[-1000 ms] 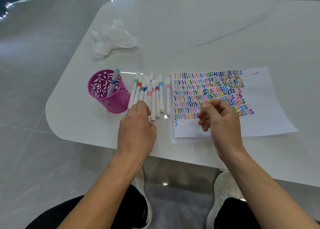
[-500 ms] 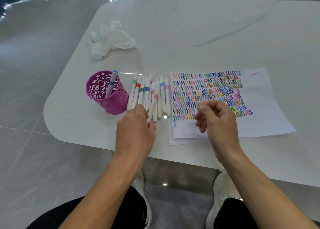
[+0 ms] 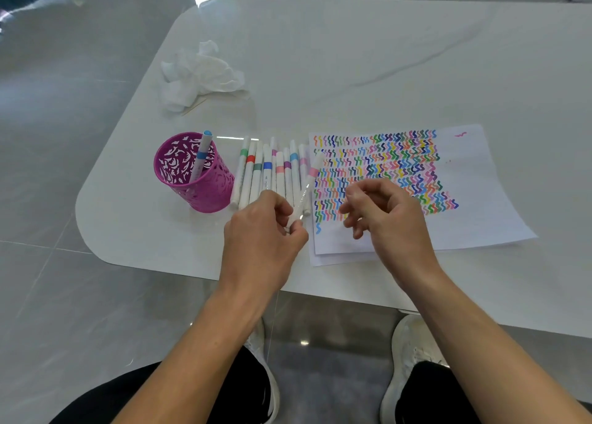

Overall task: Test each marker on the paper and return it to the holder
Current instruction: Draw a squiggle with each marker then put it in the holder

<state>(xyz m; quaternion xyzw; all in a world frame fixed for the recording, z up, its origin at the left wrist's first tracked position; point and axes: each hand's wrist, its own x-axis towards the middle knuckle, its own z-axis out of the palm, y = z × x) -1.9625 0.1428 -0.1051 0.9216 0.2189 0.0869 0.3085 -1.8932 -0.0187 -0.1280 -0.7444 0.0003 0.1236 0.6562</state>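
Left hand (image 3: 266,231) fingers grip a pink-banded marker (image 3: 304,192), cap end angled toward the paper (image 3: 474,199); right hand (image 3: 384,215), loosely open and empty, waits just beside it.

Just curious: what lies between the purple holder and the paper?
Head view: a row of capped markers lying on the table, between the holder and the paper.

Markers (image 3: 272,173) between holder (image 3: 195,175) and paper (image 3: 416,186)
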